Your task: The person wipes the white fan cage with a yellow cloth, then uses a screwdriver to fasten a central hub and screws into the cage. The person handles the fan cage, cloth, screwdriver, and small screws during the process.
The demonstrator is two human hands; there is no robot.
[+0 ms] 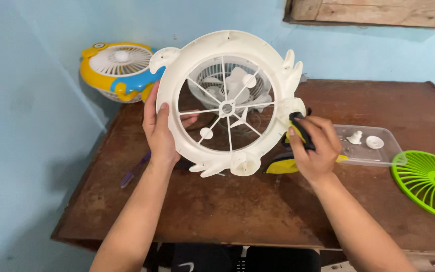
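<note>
The left hand (159, 132) grips the rim of a round white plastic fan frame (227, 103) held upright over the brown wooden counter (237, 206). The right hand (314, 146) is clamped on a black-and-yellow screwdriver handle (300, 132) at the frame's right edge.

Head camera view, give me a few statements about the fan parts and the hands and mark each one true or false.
1. The left hand grips the white fan frame by its rim. True.
2. The right hand is empty. False: it holds a black and yellow tool against the frame's edge.
3. The green grille lies on the wooden table. True.
4. The clear plastic tray holds a green grille. False: it holds small white parts.
5. A yellow and blue fan stands by the wall. True.
</note>
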